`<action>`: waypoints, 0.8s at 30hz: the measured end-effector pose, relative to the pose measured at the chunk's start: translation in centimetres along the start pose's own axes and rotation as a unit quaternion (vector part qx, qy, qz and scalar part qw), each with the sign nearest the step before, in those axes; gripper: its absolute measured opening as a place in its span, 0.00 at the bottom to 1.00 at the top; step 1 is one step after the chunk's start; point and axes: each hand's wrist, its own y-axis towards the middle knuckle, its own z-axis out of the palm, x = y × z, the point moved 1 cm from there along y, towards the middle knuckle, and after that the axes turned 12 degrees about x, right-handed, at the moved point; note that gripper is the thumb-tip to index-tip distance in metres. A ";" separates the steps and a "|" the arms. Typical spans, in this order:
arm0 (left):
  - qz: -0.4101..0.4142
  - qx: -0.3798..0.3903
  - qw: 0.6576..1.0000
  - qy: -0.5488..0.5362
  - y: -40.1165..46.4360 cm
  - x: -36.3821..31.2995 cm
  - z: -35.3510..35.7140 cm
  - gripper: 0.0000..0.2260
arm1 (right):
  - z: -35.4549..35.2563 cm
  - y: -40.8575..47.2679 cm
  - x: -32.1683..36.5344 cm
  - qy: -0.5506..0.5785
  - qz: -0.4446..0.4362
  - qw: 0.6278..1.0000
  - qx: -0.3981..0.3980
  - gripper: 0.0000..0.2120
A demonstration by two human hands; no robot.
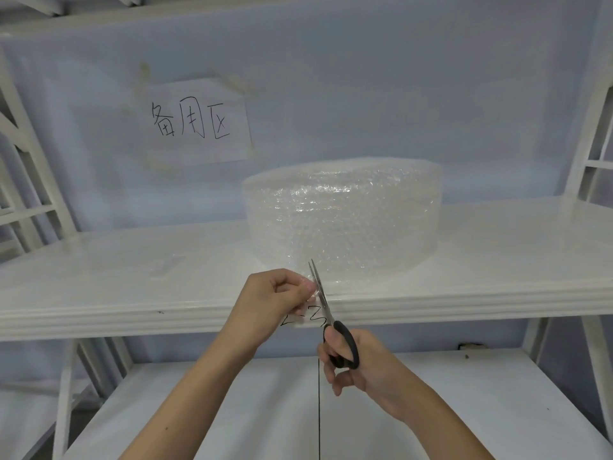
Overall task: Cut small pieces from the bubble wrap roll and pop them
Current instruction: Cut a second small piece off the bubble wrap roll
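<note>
The left hand (pixel 275 300) is covering part of the handwritten label (pixel 306 318) on the shelf (pixel 132 313) edge, so its characters are staying unreadable, and the clear bubble wrap piece (pixel 306 290) pinched there is blending into the background, leaving its outline uncertain. The scissors (pixel 326 315) are showing blades nearly together, but whether they are biting the film is too fine to tell. The right hand (pixel 355 360) is hiding the lower handle loop, and both forearms are running off the bottom edge.

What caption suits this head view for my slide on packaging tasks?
Left hand pinches bubble wrap while right hand cuts with scissors.
</note>
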 end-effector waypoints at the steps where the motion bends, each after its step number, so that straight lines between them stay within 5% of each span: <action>1: 0.000 0.002 1.000 -0.002 0.0 0.0 0.0 0.04 | 0.0 0.0 0.0 -0.002 -0.002 1.000 0.002 0.17; 24: 0.001 0.082 0.996 0.040 -1.3 -0.5 0.2 0.04 | 0.1 0.1 2.0 -0.054 -0.031 0.998 -0.020 0.21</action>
